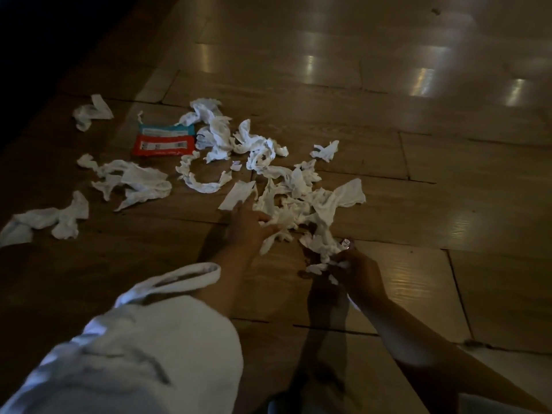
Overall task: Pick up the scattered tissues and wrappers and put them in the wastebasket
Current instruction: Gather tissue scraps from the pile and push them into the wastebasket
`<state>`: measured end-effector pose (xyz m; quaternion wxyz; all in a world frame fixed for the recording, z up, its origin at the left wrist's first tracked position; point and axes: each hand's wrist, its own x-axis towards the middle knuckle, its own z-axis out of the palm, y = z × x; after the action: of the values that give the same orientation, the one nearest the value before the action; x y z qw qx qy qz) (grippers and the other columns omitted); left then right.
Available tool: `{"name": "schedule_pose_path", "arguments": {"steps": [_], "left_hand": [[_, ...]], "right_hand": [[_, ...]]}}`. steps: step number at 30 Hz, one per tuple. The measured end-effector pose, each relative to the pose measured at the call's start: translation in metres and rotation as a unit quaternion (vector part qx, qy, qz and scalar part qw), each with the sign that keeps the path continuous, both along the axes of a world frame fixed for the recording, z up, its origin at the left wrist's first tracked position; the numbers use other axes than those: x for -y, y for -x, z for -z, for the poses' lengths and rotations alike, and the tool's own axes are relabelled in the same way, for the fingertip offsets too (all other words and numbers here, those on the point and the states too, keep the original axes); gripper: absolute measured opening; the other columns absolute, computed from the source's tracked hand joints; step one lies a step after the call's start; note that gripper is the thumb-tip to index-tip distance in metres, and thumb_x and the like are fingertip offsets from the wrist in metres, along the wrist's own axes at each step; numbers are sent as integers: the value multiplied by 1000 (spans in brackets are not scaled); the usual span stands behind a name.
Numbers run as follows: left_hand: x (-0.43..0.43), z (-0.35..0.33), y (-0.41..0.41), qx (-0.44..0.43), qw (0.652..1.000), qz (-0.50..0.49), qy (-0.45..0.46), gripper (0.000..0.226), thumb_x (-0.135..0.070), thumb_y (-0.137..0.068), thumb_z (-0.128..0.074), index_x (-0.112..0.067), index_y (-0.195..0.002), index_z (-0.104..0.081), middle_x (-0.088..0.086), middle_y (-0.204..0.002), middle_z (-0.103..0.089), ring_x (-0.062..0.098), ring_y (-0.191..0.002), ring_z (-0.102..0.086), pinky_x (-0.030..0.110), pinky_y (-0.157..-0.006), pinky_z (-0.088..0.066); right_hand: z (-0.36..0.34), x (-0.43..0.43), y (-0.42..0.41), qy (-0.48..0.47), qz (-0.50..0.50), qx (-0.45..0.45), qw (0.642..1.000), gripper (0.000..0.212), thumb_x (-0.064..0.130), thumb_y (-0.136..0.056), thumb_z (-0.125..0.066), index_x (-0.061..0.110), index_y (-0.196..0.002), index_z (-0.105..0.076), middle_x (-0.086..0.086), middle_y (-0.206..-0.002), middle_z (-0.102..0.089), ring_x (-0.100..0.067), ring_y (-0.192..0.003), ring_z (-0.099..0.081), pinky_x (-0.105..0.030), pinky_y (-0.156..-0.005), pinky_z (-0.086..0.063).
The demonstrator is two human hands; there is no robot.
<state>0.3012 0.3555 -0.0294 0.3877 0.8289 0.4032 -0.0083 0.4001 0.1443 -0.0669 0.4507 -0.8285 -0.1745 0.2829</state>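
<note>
Tissues, white, thin and crumpled into twists and ragged wads, strewn across a glossy wood-plank floor. Thickest in a heap at centre, with looser ropes and flattened scraps trailing off to the left. At the far left edge of the heap, a flat rectangular wrapper of slick plastic, teal along the top and red below, with pale label strips, lying on the planks and touching a tissue at its right edge.

Left hand spread wide over the near edge of the heap, fingers straight, forefinger laid against a flat folded scrap, gripping nothing.

Right hand just beside the heap's near right corner, fingers curled tight round a bunch of tissue, soft and lumpy, spilling out above the knuckles. Small crinkled bit of silver foil glinting at the top of that bunch.

Loose white sleeve of soft cloth, bulging over the left arm at lower left.
</note>
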Motion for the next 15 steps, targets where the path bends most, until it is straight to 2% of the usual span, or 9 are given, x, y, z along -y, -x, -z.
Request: {"name": "schedule_pose_path", "arguments": {"steps": [1,2,3,5,7,9,11,12,15], "left_hand": [[-3,5,-3,-37,998,50,-20,43,-40,-81,-68,-10,-112,-68,-3,-157,-19,26,-146,-12,41,-115,-24],[-3,11,-5,-66,994,85,-20,42,-39,-82,-68,-10,-112,-68,-3,-156,-21,26,-146,-12,41,-114,-24],[-1,19,-3,-79,992,98,-4,40,-35,-82,-68,-8,-113,-68,-1,-152,-31,28,-142,-24,39,-110,-30],[11,28,6,-49,997,45,28,35,-25,-83,-68,-5,-111,-67,9,-129,-58,28,-118,-53,34,-93,-44],[27,27,17,0,998,-21,54,29,-20,-85,-66,-1,-108,-67,15,-111,-65,29,-104,-60,32,-81,-45],[38,19,28,39,993,-69,89,31,-18,-86,-66,1,-110,-65,18,-112,-65,30,-106,-60,31,-76,-45],[47,5,44,79,983,-113,121,37,-17,-84,-68,3,-115,-62,18,-116,-63,30,-110,-58,32,-77,-48],[49,-1,52,97,979,-129,126,40,-18,-82,-69,1,-117,-62,16,-118,-63,29,-111,-58,31,-80,-47],[50,-28,85,117,967,-167,155,46,-24,-77,-74,-10,-119,-61,7,-122,-62,23,-115,-56,32,-87,-48]], "right_hand": [[-2,4,-2,-8,-1,9,1000,25,-11,-77,-64,14,-76,-63,-8,-70,-65,-29,-68,-66,-43,-63,-54],[-5,7,-3,-8,-10,19,1000,26,-11,-76,-65,15,-75,-62,-5,-66,-64,-24,-63,-66,-46,-64,-53],[-7,10,-4,1,-18,31,999,26,-10,-76,-66,16,-77,-61,-1,-64,-64,-18,-62,-66,-46,-68,-53],[-13,14,-4,-2,-25,37,999,32,-2,-75,-69,25,-87,-58,-5,-62,-65,-16,-66,-67,-48,-80,-49],[-16,15,-1,-28,-15,-7,999,41,2,-75,-69,32,-100,-56,-9,-72,-69,-26,-68,-68,-53,-80,-49],[-24,10,6,-43,-4,-50,998,45,-1,-79,-68,22,-115,-56,-8,-85,-69,-22,-66,-68,-40,-65,-56],[-35,1,18,-62,-2,-85,994,36,-4,-81,-64,6,-116,-60,-12,-90,-66,-8,-62,-66,-20,-56,-53],[-41,-3,25,-77,-1,-104,992,32,-6,-82,-61,2,-114,-60,-12,-91,-65,-2,-61,-65,-15,-53,-52],[-59,-13,44,-84,-45,-129,987,32,-1,-86,-60,7,-116,-60,-9,-95,-66,-3,-71,-69,-12,-52,-50]]}}
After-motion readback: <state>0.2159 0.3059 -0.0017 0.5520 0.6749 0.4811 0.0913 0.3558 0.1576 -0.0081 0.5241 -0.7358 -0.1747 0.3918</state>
